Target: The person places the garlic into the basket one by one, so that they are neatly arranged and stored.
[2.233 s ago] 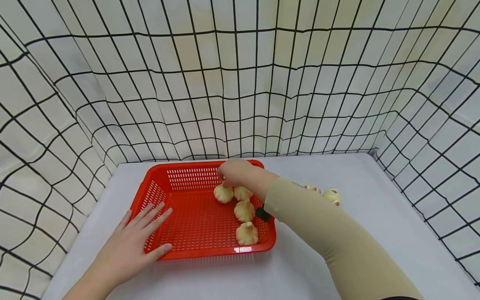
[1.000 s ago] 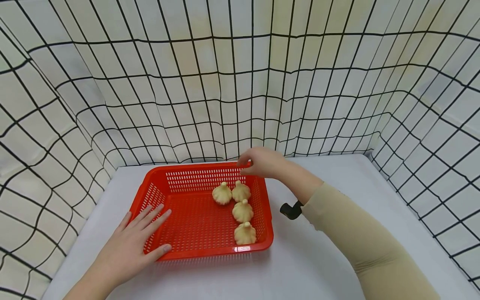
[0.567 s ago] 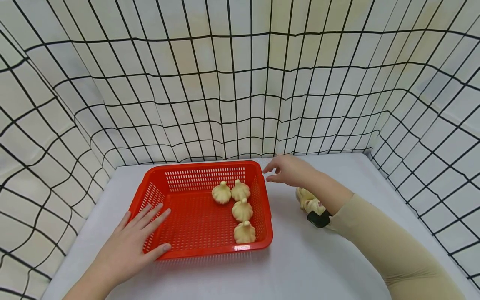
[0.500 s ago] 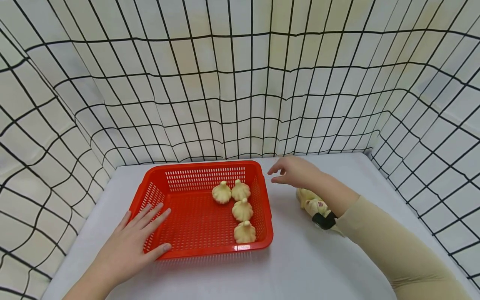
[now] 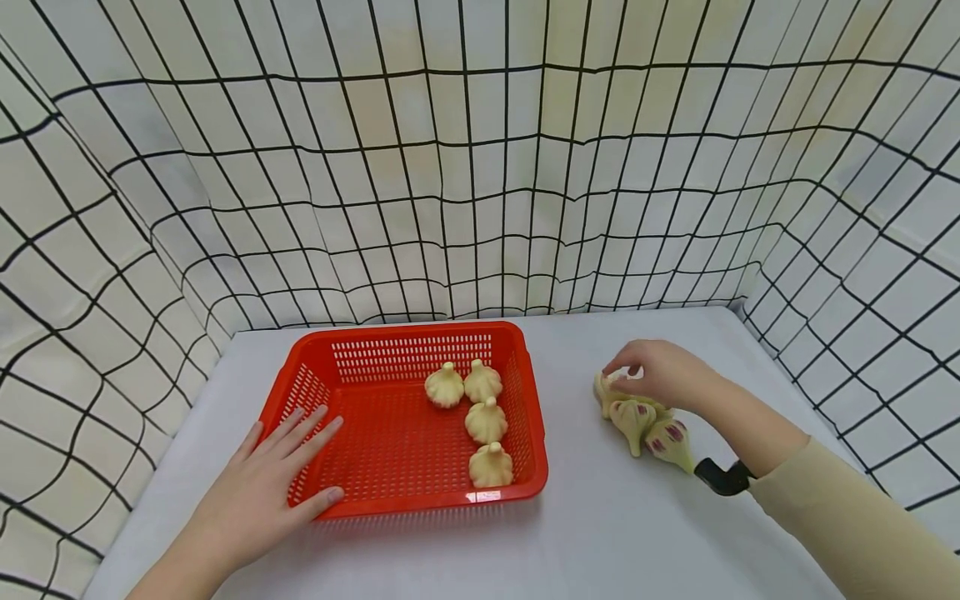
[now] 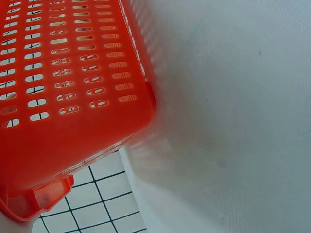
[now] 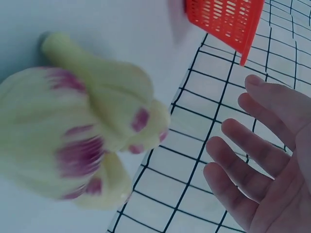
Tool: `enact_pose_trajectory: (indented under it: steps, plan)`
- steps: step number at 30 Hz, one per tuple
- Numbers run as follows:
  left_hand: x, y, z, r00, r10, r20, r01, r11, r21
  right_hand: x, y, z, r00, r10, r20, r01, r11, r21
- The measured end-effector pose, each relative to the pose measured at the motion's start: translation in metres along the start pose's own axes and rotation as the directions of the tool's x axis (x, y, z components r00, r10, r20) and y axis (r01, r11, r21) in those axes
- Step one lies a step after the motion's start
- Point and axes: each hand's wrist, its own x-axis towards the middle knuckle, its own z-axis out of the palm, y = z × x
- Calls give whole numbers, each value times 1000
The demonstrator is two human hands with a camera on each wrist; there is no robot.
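Purple-streaked cream garlic-shaped bulbs (image 5: pixel 633 416): clustered on the white-covered table (image 5: pixel 600 533), right of the red perforated plastic basket (image 5: pixel 420 504). Likely light, firm, slightly slick, hardly fragile; best pinched by the stem or cupped round the body. Right hand (image 5: pixel 670 375): at the cluster, fingers apart, nothing held. Left hand (image 5: pixel 258 483): fingers spread over basket's left rim.

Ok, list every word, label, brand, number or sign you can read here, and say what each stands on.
None: no readable text shows in any current view.
Red basket: no label or brand visible.
Garlic bulbs on the cloth: purple patches only, no lettering.
Pale bulbs in the basket: no marks that read as text.
Black wrist piece: too small to rule out fine print.
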Motion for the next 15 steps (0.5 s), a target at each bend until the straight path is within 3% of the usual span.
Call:
enact_pose_trajectory:
  steps: [15]
  plan:
    - [-1,2,-2,1000,4,-11,-4,1000,2,-51,35,19,998,56,11,-56,998,20]
